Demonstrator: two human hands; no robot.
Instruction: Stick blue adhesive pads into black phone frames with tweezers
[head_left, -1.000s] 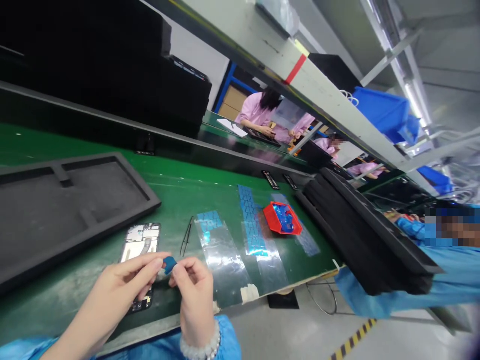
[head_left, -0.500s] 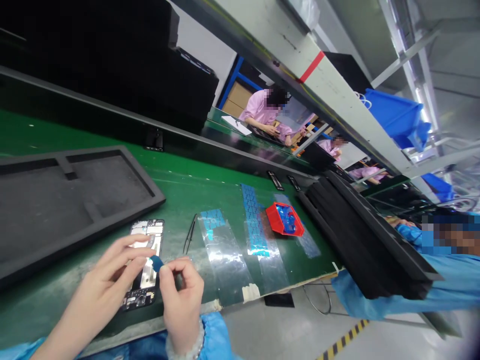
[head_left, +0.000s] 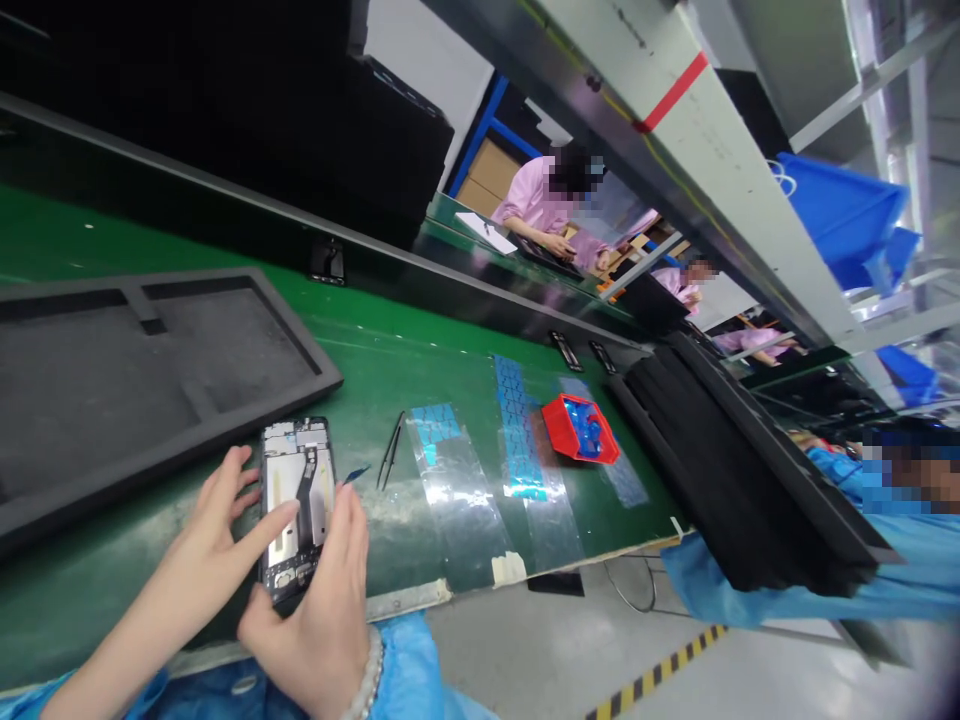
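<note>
An opened phone (head_left: 321,480) with its inner parts showing lies near the front edge of the green table. My left hand (head_left: 217,540) is at its left side, fingers apart, the thumb reaching over the phone's middle. Along the right and lower edges, my right hand (head_left: 322,590) holds the phone between thumb and fingers. A small dark blue film piece (head_left: 355,474) is just beyond my right fingertips. Black tweezers (head_left: 391,452) lie to the right, beside a clear sheet with blue stickers (head_left: 437,425).
A black foam tray (head_left: 225,330) fills the left. Another blue sticker sheet (head_left: 517,430) and a red bin (head_left: 551,425) of blue pieces lie right of centre. Black trays (head_left: 720,470) are stacked farther right, near a co-worker's blue sleeve (head_left: 915,550). People in pink work behind.
Both hands have come apart from the blue film and moved to the phone's sides. The blue film now lies right of the phone. The whole view has shifted slightly.
</note>
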